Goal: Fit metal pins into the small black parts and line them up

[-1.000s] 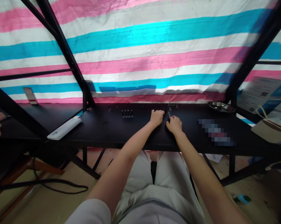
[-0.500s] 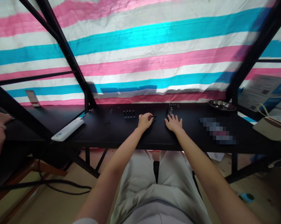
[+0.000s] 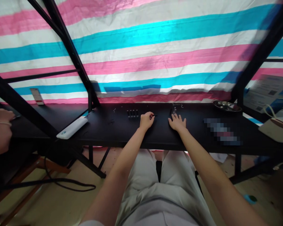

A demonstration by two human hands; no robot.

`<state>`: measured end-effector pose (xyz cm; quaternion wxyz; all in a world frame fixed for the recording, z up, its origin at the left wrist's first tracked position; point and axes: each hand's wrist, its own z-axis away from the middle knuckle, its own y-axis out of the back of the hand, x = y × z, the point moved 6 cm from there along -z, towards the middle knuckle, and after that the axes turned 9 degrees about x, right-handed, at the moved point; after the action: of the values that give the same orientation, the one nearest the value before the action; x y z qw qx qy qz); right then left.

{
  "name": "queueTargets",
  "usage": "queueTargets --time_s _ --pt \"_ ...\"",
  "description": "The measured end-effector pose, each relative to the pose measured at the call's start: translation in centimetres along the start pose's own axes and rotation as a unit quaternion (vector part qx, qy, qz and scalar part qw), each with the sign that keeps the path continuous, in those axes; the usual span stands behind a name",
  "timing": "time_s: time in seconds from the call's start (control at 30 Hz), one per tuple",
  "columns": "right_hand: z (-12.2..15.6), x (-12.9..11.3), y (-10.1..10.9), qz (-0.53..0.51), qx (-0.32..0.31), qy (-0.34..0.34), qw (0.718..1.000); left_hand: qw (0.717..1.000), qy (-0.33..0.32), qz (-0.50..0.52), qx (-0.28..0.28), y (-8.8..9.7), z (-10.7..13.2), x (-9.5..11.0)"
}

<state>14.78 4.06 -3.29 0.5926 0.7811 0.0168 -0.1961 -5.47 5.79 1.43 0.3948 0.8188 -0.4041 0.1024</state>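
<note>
My left hand [image 3: 146, 121] is closed in a pinch over the black tabletop [image 3: 104, 133]. From its fingertips pokes a small, thin dark piece [image 3: 155, 115], too small to name. Just left of that hand stands a short row of several small dark pieces with pale ends [image 3: 132, 113]. My right hand [image 3: 178, 122] lies on the table with its fingers spread. Beyond its fingertips are small grey pieces [image 3: 174, 110] beside a dark object, partly hidden by the fingers. Small white bits [image 3: 178, 104] lie at the table's back edge.
A white oblong device [image 3: 72, 128] lies on the left, and a shiny metal dish [image 3: 227, 106] at the back right. A blurred-out item [image 3: 222, 131] rests nearer me. Black frame posts [image 3: 81, 70] slant up on both sides. Another person's hand [image 3: 1, 117] is at far left.
The whole view has shifted slightly, so things sit a little farther right. Both hands keep nearly the same pose and place on the table.
</note>
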Motion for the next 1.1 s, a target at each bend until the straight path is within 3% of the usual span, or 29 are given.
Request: queueTargets --time_s 0.2,0.43,0.57,0.67,0.83,1.1 --pt "1.1 -0.6 0.3 0.004 0.013 0.052 0.999 1.000 -0.005 0.011 -0.004 -0.4 0.1 -0.1" --pt "2.4 -2.9 1.4 -0.048 0.056 0.156 0.985 0.999 -0.009 0.034 0.000 -0.6 0.1 -0.3" --pt "3.0 -4.0 2.7 -0.132 0.124 0.212 0.960 0.998 -0.007 0.054 0.013 -0.6 0.1 -0.4" --pt "3.5 -4.2 3.9 -0.224 0.194 0.240 0.924 0.997 0.013 0.079 0.020 -0.6 0.1 -0.4" --pt "3.4 -3.4 4.9 -0.340 0.232 0.197 0.890 0.985 0.075 0.154 0.014 -0.7 0.0 -0.5" --pt "3.0 -3.2 4.2 -0.433 0.162 0.181 0.868 0.950 0.151 0.274 0.012 -1.5 -0.3 -1.5"
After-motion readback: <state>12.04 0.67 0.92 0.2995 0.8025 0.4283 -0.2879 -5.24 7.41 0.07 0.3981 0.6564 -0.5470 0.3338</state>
